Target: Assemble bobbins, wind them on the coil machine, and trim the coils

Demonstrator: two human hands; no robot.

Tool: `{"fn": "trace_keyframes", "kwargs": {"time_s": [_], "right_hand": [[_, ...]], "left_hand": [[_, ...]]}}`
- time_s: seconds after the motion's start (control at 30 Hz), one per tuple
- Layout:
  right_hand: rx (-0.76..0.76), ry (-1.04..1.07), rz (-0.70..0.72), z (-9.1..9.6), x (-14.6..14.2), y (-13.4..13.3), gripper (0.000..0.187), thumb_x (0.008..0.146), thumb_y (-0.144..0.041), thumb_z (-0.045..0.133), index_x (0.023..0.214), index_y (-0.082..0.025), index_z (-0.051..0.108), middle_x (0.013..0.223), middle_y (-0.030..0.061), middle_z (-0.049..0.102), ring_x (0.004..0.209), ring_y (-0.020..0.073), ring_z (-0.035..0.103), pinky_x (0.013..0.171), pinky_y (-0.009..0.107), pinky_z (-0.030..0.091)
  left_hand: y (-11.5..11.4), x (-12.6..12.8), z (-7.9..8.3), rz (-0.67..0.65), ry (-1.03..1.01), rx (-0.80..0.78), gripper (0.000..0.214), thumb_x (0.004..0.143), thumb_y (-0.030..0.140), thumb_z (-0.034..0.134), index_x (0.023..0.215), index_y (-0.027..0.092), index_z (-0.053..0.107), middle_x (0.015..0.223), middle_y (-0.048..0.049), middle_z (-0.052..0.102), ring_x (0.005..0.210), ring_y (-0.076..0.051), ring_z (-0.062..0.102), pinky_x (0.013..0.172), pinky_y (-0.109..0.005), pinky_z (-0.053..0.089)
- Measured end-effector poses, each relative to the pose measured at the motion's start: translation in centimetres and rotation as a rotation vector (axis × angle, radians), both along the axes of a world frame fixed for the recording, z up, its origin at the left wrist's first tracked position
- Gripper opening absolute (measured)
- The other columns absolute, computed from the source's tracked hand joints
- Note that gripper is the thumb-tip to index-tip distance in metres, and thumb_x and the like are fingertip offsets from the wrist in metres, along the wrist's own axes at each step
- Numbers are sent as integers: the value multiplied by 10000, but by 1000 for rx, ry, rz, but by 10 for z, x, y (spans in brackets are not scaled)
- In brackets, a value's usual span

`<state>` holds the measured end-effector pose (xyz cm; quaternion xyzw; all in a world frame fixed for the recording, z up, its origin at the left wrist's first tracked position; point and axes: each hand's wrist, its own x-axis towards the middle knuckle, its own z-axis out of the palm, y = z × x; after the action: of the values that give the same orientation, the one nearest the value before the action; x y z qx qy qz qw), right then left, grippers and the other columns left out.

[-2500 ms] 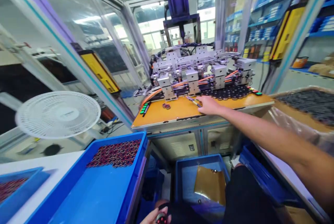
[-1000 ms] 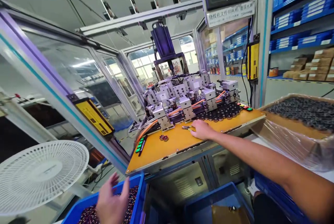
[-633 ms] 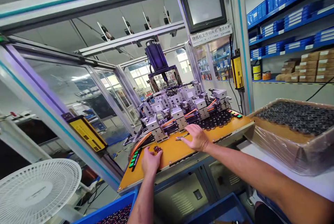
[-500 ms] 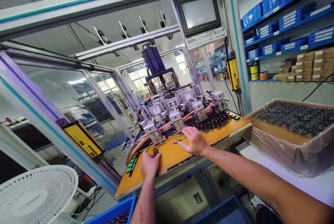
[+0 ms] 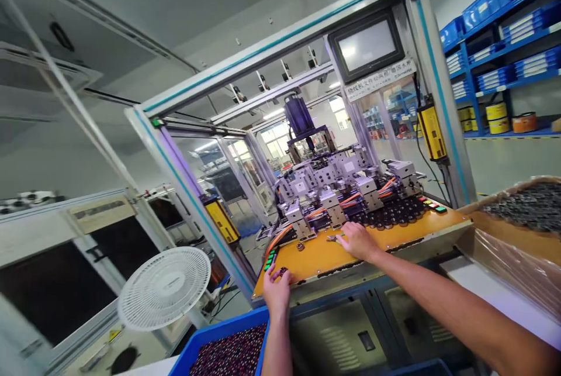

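My left hand [image 5: 276, 293] is above the near left edge of the orange worktop [image 5: 311, 262], thumb and fingers closed around a small dark stator [image 5: 283, 271] with copper-red spots. A similar stator [image 5: 300, 246] lies on the worktop, in front of the leftmost clamp block and apart from both hands. My right hand [image 5: 360, 241] rests low over the middle of the worktop, its fingers around the handle of small pliers [image 5: 332, 238]. The jaws point left; the hand hides most of the handle. Behind stands a winding machine [image 5: 326, 180] with metal clamp blocks and orange tubes.
Black round parts [image 5: 394, 212] crowd the worktop's right side. A blue bin [image 5: 197, 335] of small dark-red parts is below at left. A plastic-lined carton [image 5: 504, 247] is at right, a white fan [image 5: 169, 285] at left. Green buttons [image 5: 270, 260] line the worktop's left edge.
The view has swung left and up. My left hand has drawn back toward the near left edge, leaving one stator on the worktop. My right hand stays in place with the pliers.
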<state>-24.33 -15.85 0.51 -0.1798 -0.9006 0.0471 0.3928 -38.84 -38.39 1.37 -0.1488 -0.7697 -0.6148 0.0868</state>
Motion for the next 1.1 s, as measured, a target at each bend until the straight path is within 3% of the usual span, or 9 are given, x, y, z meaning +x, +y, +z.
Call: {"fn": "trace_keyframes", "kwargs": {"time_s": [0.23,0.3,0.4,0.5,0.6,0.67,0.77,0.9,1.1], "right_hand": [[17,57,91,9,13,-2,207,973,-312,597,976,-113,652,964,71,678,889,173,663,842,371,566],[24,124,164,13,18,-11,221,965,-265,548,904,-89,666,920,139,697,885,234,681,842,425,567],[33,226,318,22,32,-53,286,954,-296,491,1017,-87,675,1039,201,705,972,293,690,895,465,560],[81,220,674,41,71,-122,350,960,-261,519,1292,-163,573,1260,134,656,1022,197,691,928,323,558],[206,18,1051,69,115,-189,494,945,-86,418,1434,-156,443,1463,158,506,1227,185,608,941,276,539],[279,-202,1101,87,128,-215,456,898,-66,478,1352,-98,522,1352,185,596,1183,229,635,892,305,552],[280,-549,1031,98,128,-220,165,867,-70,563,969,-110,686,924,104,740,817,200,710,661,268,522],[121,-632,1024,84,137,-206,157,906,-92,562,874,-128,712,836,61,756,730,158,698,598,232,450],[-260,-376,1318,36,161,-197,235,957,-150,524,993,-46,731,803,87,759,733,124,693,667,183,473]], "left_hand": [[-87,53,-1,-38,-76,315,300,921,309,637,1182,162,615,1124,-78,678,942,-203,682,806,-409,589],[-118,82,-3,-54,-15,364,338,848,261,720,1154,152,627,1052,-74,711,944,-207,700,830,-391,587],[-159,131,-13,-81,92,372,483,701,196,820,1154,181,652,1016,-85,752,962,-218,723,835,-325,586],[-181,172,-28,-114,159,329,474,703,198,812,1160,210,684,1026,-86,761,922,-211,732,813,-316,597],[-185,199,-39,-156,233,316,460,733,224,805,1178,251,690,1028,-68,770,920,-197,735,822,-304,602],[-183,211,-38,-144,315,335,454,770,210,784,1205,282,675,1043,-44,777,930,-176,739,831,-278,605],[-180,216,-26,-175,388,345,559,755,82,776,1252,302,644,1054,-1,782,935,-138,744,849,-225,600],[-174,213,-10,-203,385,338,693,702,-4,783,1293,316,611,1030,42,781,893,-99,744,856,-182,591],[-162,214,-6,-156,278,307,649,699,44,805,1268,295,622,993,55,787,878,-84,746,829,-144,587]]}}
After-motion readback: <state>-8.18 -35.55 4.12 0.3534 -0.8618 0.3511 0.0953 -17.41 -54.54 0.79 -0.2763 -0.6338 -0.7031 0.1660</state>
